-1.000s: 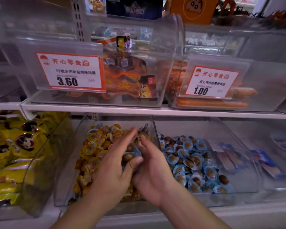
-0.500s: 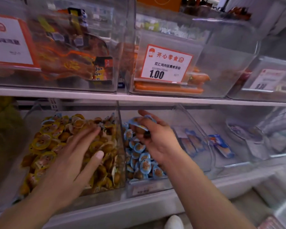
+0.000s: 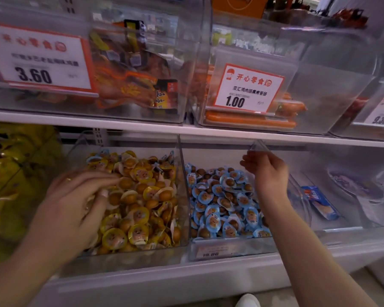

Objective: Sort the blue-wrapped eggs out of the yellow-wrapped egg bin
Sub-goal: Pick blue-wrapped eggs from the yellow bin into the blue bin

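Observation:
The clear yellow-egg bin [image 3: 131, 255] on the lower shelf is full of yellow-wrapped eggs [image 3: 140, 214]. A few blue-wrapped eggs [image 3: 167, 159] lie among them along the back, one more at the back left [image 3: 95, 160]. My left hand [image 3: 75, 202] rests on the yellow pile's left side, fingers stretched out across the eggs. Right beside it stands the blue-egg bin [image 3: 231, 248], filled with blue-wrapped eggs [image 3: 213, 216]. My right hand [image 3: 267, 171] hovers over that bin's right rear, fingers loosely curled, nothing in it.
A clear wall [image 3: 183, 173] divides the two bins. Yellow snack bags [image 3: 7, 165] fill the bin at left. A bin with blue packets [image 3: 319, 200] stands at right. The upper shelf [image 3: 142, 127] with clear bins and price tags overhangs close above.
My right hand held blue-wrapped eggs over the blue bin; now it is empty and has lifted to the right. My left hand stays on the yellow pile.

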